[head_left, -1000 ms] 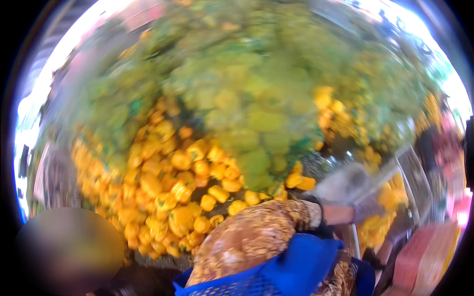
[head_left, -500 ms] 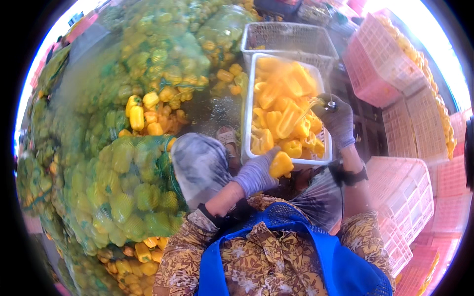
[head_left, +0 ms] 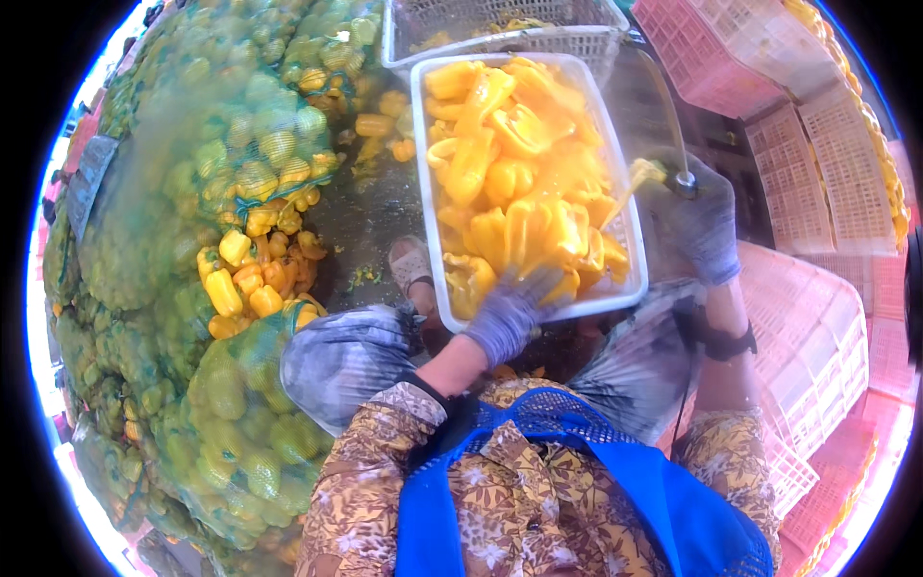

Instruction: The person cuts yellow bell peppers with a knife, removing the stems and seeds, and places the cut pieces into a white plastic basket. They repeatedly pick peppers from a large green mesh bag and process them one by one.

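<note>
Your left hand (head_left: 514, 313), gloved, lies on yellow peppers (head_left: 524, 173) at the near end of the white tub (head_left: 606, 304), though whether it grips one I cannot tell; your right hand (head_left: 697, 216), beside the tub's right rim, curls around a small metal piece (head_left: 686, 180); the peppers heap inside the tub; dark floor (head_left: 361, 207), flecked with green bits, shows left of it; green mesh sacks (head_left: 240, 404) pile farther left; pink crates (head_left: 803, 327) stand right of the tub; a grey crate (head_left: 586, 48) sits beyond its far end.
</note>
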Tool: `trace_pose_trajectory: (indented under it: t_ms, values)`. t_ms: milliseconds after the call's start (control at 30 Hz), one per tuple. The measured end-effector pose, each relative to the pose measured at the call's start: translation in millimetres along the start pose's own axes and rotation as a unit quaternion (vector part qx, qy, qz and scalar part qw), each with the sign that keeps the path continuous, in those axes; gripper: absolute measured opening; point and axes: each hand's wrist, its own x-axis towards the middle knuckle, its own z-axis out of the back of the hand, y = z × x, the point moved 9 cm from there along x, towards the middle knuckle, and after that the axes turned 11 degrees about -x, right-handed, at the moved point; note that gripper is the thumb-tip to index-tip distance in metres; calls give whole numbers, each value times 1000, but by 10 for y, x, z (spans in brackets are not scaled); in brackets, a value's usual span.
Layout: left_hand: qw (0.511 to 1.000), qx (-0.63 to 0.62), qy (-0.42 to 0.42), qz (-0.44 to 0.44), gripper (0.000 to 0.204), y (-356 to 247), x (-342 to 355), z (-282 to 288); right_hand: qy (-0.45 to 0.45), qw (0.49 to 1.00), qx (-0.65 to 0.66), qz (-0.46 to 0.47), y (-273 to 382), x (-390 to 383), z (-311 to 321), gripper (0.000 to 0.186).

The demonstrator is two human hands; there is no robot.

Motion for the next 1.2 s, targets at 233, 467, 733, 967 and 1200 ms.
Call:
trace_pose_trajectory:
  t_ms: [233,467,733,967,1200]
  values:
    - [962,-184,155,132,66,233,-279,1319,217,975,-50,10,-148,528,-715,22]
    - [839,-373,-253,303,46,1834,-1513,2851,6,916,381,-127,-159,1819,-433,35]
    - [860,-245,-96,437,44,3643,-1486,1031,155,977,66,-132,-48,1400,-1483,31]
    - [890,-155,40,426,45,4384,-862,304,140,988,-47,-45,-124,1538,-1756,33]
    - [880,76,-131,449,28,4126,-2232,1006,148,989,-19,-4,-297,1594,-2000,36]
